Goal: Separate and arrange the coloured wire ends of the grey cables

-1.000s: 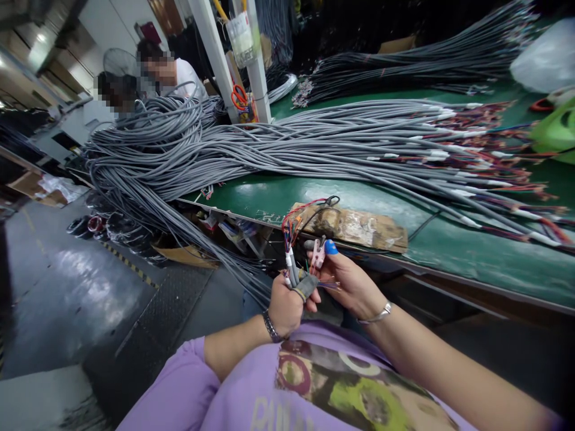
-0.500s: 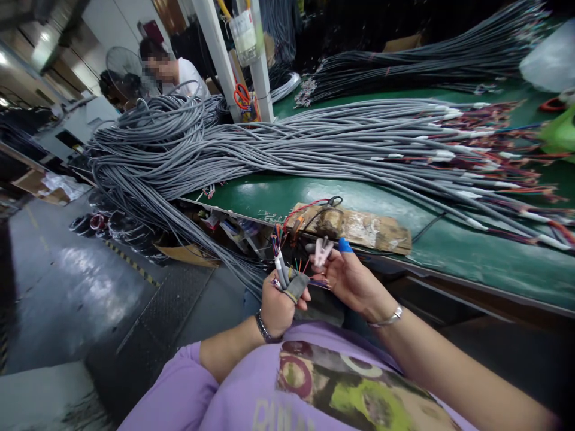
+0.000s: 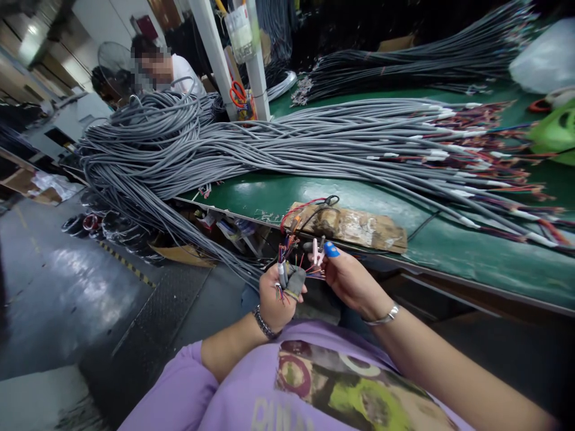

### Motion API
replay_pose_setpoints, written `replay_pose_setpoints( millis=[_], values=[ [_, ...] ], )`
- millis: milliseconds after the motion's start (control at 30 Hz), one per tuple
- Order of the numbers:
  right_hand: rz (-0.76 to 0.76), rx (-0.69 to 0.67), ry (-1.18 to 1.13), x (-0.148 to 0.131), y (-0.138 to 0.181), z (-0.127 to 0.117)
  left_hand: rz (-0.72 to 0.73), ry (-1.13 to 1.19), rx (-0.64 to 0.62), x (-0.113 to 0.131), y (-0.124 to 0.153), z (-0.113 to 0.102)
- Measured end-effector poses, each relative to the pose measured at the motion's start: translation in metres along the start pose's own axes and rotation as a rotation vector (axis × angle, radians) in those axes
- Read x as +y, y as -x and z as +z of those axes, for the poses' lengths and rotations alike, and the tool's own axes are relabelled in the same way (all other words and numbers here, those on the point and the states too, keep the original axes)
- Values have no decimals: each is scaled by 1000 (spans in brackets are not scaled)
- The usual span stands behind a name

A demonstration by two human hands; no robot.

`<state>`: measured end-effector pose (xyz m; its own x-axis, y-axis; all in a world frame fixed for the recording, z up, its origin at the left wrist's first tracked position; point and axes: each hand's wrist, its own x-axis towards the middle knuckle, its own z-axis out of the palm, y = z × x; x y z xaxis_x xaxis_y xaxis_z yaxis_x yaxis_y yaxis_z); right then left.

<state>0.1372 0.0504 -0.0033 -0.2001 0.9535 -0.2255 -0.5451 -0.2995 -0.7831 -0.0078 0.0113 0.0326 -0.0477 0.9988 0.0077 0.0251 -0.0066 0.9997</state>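
The left hand (image 3: 276, 302) is clamped around the gray cable ends (image 3: 281, 268), just in front of the counter (image 3: 449, 257); here the right hand (image 3: 350, 280) pinches a pink clip (image 3: 317, 254) beside the loose wires (image 3: 317, 274). Those ends look light and springy; the thin wires seem soft, easily bent, so the firmer sheath (image 3: 284, 278) suits a grip best.

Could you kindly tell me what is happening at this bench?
A person's left hand holds gray cable ends with colored wires showing. The right hand, with a blue wrap on its thumb, is beside a pink clip; whether they touch is unclear. A large bundle of gray cables lies across the green table, beyond a wooden board.
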Motion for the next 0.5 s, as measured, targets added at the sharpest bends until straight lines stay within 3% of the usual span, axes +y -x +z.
replay_pose_setpoints(
  millis=[267,500],
  values=[
    [-186,142,185,11,-5,1,75,8,9,-13,-3,-4],
    [-27,-7,-54,5,-11,6,138,-19,-35,-24,-5,-1]
  ],
)
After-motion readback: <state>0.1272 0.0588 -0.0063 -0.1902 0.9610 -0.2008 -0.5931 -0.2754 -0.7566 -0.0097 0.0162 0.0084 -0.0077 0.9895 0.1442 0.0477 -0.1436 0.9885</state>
